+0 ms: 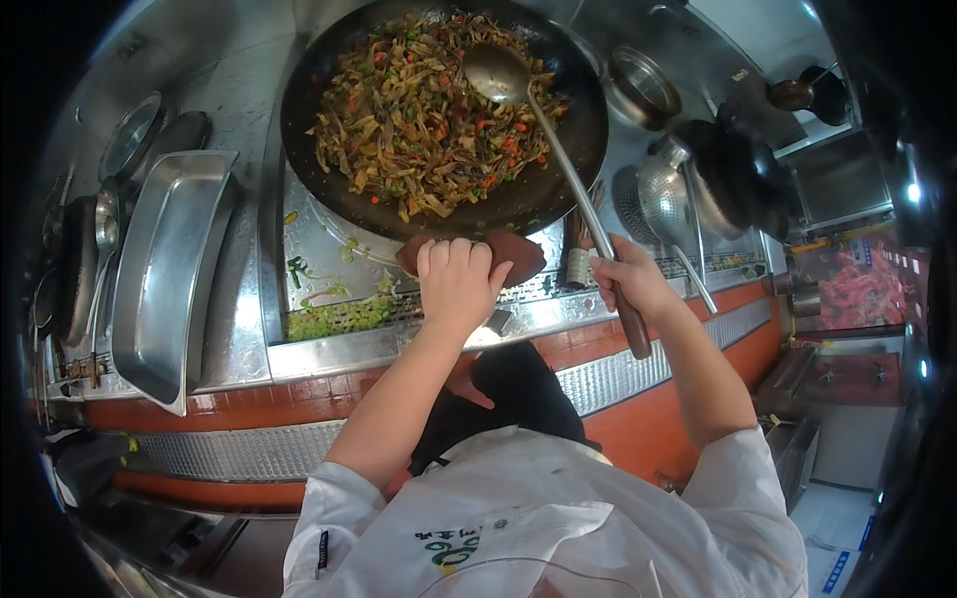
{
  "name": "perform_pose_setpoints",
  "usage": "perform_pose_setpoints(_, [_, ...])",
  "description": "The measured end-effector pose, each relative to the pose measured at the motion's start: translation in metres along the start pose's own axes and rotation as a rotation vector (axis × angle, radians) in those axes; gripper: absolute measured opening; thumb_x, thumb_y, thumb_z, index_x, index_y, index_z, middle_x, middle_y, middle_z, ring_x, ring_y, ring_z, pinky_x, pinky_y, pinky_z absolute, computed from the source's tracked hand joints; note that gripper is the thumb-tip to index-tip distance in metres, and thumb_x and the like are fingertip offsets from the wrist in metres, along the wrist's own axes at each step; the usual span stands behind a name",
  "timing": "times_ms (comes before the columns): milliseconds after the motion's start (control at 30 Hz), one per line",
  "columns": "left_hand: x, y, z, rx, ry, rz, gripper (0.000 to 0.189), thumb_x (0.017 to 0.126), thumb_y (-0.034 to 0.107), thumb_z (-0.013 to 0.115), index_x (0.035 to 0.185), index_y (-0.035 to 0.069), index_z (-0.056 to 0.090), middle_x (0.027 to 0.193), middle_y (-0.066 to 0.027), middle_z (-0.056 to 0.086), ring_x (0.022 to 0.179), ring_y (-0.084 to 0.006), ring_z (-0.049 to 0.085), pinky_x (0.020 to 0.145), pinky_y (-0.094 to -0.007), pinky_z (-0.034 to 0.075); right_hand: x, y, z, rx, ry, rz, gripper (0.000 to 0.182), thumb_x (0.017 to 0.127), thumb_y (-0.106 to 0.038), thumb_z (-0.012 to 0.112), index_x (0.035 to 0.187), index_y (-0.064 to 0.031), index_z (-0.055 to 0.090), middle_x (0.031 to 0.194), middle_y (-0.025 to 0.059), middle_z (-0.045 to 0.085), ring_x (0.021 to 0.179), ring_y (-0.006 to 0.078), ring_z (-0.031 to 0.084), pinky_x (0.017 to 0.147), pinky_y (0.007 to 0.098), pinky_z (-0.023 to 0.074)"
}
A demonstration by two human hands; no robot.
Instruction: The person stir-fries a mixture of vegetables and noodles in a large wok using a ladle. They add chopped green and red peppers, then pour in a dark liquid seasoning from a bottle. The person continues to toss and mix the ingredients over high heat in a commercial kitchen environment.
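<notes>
A large dark wok (306, 161) fills the top middle of the view. In it lies a heap of browned, shredded food (404, 127) mixed with red and green chopped pieces. My left hand (457, 280) grips a reddish-brown cloth (523, 258) against the wok's near rim; what the cloth covers is hidden. My right hand (632, 276) is closed around the handle of a long steel wok ladle (497, 73), just above its wooden end. The ladle's bowl rests on the food, right of the heap's middle.
An empty-looking deep steel pan (161, 261) stands left, beside several ladles (107, 224). At right are a perforated strainer (665, 198) and a round steel pot (643, 86). Green scraps (340, 318) lie along the drain grate near the counter's front edge (336, 359).
</notes>
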State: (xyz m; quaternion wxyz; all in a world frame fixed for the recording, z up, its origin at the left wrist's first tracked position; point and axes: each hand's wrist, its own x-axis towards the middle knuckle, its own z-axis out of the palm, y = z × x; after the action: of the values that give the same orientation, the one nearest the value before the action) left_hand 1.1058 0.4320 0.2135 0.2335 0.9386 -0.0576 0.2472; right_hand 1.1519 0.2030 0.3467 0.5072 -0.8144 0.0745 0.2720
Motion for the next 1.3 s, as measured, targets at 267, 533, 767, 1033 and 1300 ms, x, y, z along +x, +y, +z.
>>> perform_pose_setpoints(267, [-0.086,-0.044,-0.045,-0.138,0.147,-0.184,0.047,0.076,0.023,0.07,0.12,0.009,0.06,0.129,-0.0158,0.052,0.124,-0.0376,0.045,0.105,-0.0569,0.029,0.09,-0.069,-0.054,-1.259,0.503,-0.185,0.042,0.09,-0.015,0.06,0.124,0.0072,0.05,0.099,0.0275,0.069,0.09,0.0405,0.069,0.076,0.05,0.0536])
perform_pose_setpoints(533, [-0.39,-0.083,-0.113,0.255,-0.069,-0.849,0.049,0.075,0.004,0.068,0.122,0.001,0.055,0.11,-0.0149,0.061,0.106,-0.0372,0.055,0.094,-0.0511,0.037,0.108,-0.081,0.072,0.421,-0.531,0.362,0.025,0.089,-0.008,0.051,0.064,-0.0086,0.049,0.054,0.004,0.048,0.048,0.0156,0.049,0.046,0.0283,0.0438])
perform_pose_setpoints(767, [-0.261,-0.101,-0.117,0.086,0.087,-0.812,0.031,0.085,0.009,0.065,0.115,0.003,0.059,0.109,-0.0129,0.062,0.106,-0.0341,0.054,0.098,-0.047,0.034,0.148,-0.084,0.07,1.009,-0.733,0.279,0.028,0.094,-0.01,0.05,0.068,-0.013,0.041,0.055,-0.0061,0.043,0.043,0.0061,0.043,0.041,0.0202,0.0398])
perform_pose_setpoints(1033, [-0.157,-0.085,-0.107,-0.042,0.066,-0.702,0.031,0.084,0.008,0.064,0.114,0.004,0.059,0.113,-0.0097,0.064,0.112,-0.0302,0.052,0.102,-0.044,0.032,0.053,-0.029,-0.003,0.423,-0.362,0.016,0.035,0.081,0.0,0.06,0.114,-0.0049,0.047,0.06,-0.0008,0.043,0.04,0.0101,0.043,0.036,0.0282,0.0384])
perform_pose_setpoints(1300, [0.014,-0.007,-0.103,0.085,0.129,-0.385,0.036,0.082,0.011,0.067,0.118,0.007,0.061,0.116,-0.0092,0.064,0.112,-0.032,0.049,0.103,-0.0456,0.031,0.083,-0.009,-0.07,0.025,-0.245,-0.22,0.042,0.08,-0.002,0.057,0.12,0.0017,0.048,0.066,0.0058,0.053,0.044,0.0156,0.053,0.04,0.0323,0.0419])
